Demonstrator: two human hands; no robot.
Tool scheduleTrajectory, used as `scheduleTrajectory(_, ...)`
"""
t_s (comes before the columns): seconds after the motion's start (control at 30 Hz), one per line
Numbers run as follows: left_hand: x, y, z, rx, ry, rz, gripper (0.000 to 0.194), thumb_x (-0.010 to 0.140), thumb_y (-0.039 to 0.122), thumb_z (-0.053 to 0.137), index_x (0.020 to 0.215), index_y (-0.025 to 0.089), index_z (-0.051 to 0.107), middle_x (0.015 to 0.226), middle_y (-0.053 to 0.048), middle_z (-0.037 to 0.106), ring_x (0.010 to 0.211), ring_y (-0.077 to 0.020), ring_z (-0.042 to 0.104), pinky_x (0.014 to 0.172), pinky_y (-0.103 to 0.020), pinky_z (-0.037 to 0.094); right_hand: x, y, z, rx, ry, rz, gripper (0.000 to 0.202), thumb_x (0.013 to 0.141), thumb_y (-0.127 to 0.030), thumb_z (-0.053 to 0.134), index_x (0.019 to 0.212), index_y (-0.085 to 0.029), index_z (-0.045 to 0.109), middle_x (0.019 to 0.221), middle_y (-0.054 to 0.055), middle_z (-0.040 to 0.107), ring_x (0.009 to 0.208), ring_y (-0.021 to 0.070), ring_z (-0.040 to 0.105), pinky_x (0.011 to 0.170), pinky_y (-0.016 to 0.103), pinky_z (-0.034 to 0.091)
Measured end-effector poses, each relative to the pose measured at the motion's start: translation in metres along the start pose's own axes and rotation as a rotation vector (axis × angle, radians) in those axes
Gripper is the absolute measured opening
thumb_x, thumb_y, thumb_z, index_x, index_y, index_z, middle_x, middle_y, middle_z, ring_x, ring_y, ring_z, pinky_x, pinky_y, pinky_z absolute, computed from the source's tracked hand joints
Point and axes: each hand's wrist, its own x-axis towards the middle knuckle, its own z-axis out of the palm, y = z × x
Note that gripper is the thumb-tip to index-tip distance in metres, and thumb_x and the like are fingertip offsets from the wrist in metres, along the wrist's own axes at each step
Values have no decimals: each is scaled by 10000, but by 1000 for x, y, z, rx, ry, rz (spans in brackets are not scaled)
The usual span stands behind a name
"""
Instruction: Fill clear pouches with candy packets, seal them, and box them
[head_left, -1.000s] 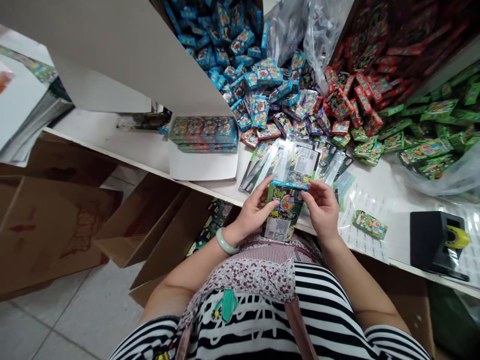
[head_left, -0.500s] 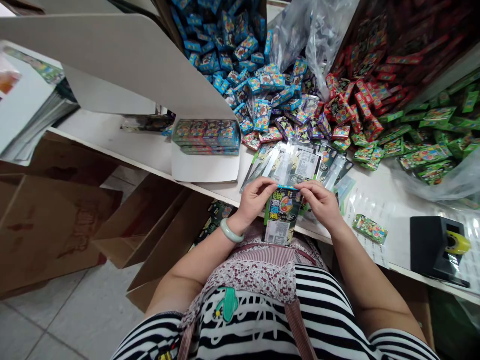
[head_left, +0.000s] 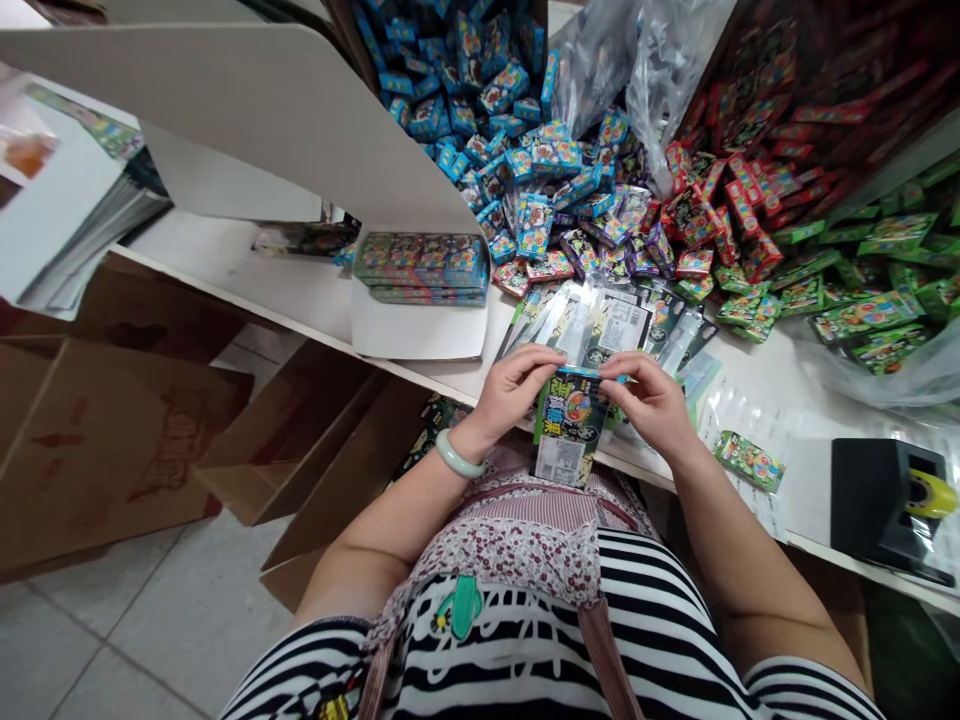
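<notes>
black printed packet [head_left: 568,428], long axis near twelve-to-six, is pinched at its twelve o'clock edge, left hand [head_left: 516,390] at ten, right hand [head_left: 646,395] at two, neither nearer.

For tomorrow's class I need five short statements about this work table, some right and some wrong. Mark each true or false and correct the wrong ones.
1. The left hand and right hand both hold the black printed packet near its top edge. True.
2. The pale green bangle is on the right wrist. False: it is on the left wrist.
3. The black dispenser stands to the right of the lone green pack. True.
4. The red boxes lie to the left of the blue boxes. False: they lie to the right.
5. The striped shirt has short sleeves. True.
</notes>
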Motion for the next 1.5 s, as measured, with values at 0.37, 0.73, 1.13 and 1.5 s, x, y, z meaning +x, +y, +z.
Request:
scheduleTrajectory(0.37,17,10,3,-109,9,-217,115,782,248,726,784,166,646,741,6,652,649,-91,582,599,-227,471,27,-18,5,76,-101,286,311,734,-485,750,771,-196,641,656,-12,632,553,112,540,541,268,438)
scheduleTrajectory(0.73,5,-5,-25,-166,-222,-72,143,875,334,696,893,194,714,965,-62,705,922,-152,662,837,-316,533,5,-13,-4,-163,-196,-128,144,877,-331,680,991,-259,731,994,59,727,938,198,666,759,341,558)
scheduleTrajectory(1.13,31,30,-9,-225,-122,-233,180,791,315,755,813,177,642,797,3,633,750,-106,578,725,-272,484,2,-28,-1,48,45,113,206,863,-373,696,1025,-248,721,809,7,701,641,133,627,549,264,526)
scheduleTrajectory(1.5,26,46,-21,-254,-293,-392,246,751,354,772,714,157,627,738,-4,628,691,-102,560,666,-261,463,-6,-40,-5,-31,-87,-42,130,893,-361,671,884,-235,701,892,43,696,841,163,663,659,280,548)
